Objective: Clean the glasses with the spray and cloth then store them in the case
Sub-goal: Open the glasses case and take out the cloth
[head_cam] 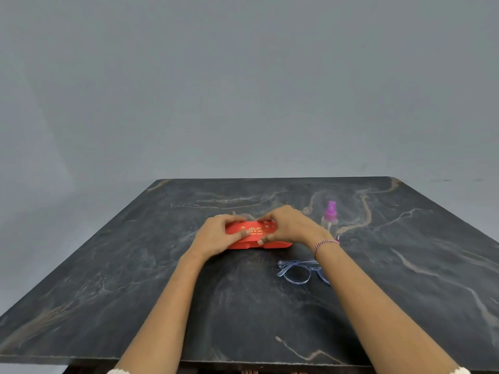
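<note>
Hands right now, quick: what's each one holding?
Left hand: grips the red case.
Right hand: grips the same case.

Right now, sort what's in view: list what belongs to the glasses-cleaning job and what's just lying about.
Job:
- case, gripped by left hand and right hand
- glasses, lying on the table near the right forearm
- spray, standing beyond the right hand
- no cloth in view

Not part of it:
- table
- bracelet on the right wrist
</note>
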Available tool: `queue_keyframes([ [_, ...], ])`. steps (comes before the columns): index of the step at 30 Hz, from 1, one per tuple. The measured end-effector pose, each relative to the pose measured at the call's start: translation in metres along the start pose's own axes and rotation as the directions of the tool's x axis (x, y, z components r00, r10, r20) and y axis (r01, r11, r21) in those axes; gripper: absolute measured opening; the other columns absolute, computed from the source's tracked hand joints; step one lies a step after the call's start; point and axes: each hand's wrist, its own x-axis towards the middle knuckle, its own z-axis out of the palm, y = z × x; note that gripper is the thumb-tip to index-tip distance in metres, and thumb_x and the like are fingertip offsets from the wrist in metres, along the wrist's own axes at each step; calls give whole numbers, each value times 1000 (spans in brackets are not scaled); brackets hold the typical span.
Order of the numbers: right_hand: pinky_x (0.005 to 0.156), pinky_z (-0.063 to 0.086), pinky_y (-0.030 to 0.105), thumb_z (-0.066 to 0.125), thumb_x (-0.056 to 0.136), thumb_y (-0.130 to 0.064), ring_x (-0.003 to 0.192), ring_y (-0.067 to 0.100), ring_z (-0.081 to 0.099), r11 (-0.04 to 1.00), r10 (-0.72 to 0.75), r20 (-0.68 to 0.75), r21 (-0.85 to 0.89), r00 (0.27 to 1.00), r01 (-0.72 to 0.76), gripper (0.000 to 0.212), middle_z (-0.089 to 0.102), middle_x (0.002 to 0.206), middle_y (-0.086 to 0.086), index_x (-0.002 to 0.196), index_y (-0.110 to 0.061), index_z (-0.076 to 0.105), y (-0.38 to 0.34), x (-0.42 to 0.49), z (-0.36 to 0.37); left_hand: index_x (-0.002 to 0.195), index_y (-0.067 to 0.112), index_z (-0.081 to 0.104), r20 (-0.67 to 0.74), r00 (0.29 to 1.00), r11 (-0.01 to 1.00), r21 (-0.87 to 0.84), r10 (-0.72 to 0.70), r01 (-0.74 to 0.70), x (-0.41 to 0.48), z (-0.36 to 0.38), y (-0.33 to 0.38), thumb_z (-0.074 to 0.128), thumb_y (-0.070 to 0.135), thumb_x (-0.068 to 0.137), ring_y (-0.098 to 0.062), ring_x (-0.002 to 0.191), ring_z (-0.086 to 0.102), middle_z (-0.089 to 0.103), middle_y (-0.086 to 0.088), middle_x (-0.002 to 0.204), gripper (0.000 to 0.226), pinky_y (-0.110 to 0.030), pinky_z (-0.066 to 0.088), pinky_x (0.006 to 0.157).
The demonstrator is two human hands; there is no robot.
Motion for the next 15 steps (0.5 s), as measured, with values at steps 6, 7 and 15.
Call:
queue_keyframes([
  [6,90,44,35,62,86,-40,110,28,56,989,-22,28,-146,999,26,53,61,120,13,128,-10,54,-36,13,9,121,29,60,123,990,994,-74,-68,77,-8,-26,-22,81,54,55,-7,105,55,60,8,119,73,-19,40,88],
  [7,87,44,34,60,87,-39,108,29,56,985,-21,24,-168,999,25,49,61,118,14,125,-8,55,-42,16,12,121,29,60,118,990,994,-70,-79,87,-10,-29,-25,84,51,55,-8,105,55,59,8,119,74,-19,40,88],
  [15,84,45,35,57,90,-39,104,29,58,948,-105,-8,-302,994,98,44,58,118,15,117,-5,55,-58,22,24,127,31,56,57,994,996,-14,-90,91,-15,-33,-37,85,38,61,-10,108,50,57,4,124,72,-20,37,88],
])
